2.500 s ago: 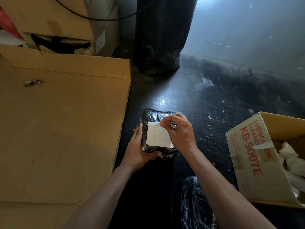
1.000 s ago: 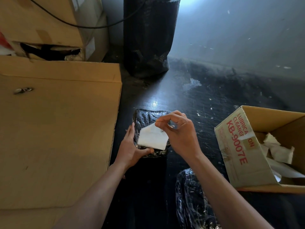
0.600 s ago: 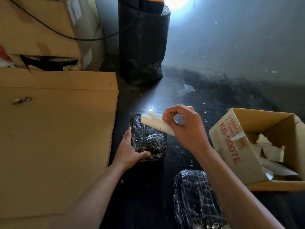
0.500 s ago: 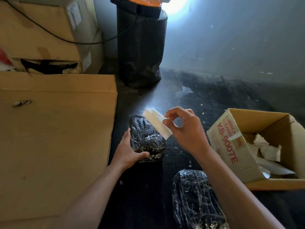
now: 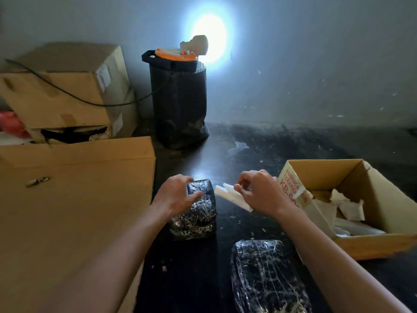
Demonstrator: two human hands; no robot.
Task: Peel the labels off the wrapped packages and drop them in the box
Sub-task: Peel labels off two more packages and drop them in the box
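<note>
A black package wrapped in clear film (image 5: 196, 213) lies on the dark floor with no label on its top. My left hand (image 5: 174, 195) hovers over its left edge, fingers spread, holding nothing. My right hand (image 5: 259, 192) pinches a white peeled label (image 5: 230, 196) in the air between the package and the open cardboard box (image 5: 383, 199) at the right. That box has red print on its side and holds several white labels. A second wrapped package (image 5: 266, 276) lies nearer to me, under my right forearm.
A large flat cardboard box (image 5: 74, 211) fills the left side. Stacked cartons (image 5: 67, 91) with a black cable stand behind it. A tall black wrapped bin (image 5: 178, 105) with an orange item on top stands against the grey wall, under a bright light spot.
My right hand peeled the label fully off the package and carried it right, toward the box. My left hand let go of the package's side and lifted. The view tilted up.
</note>
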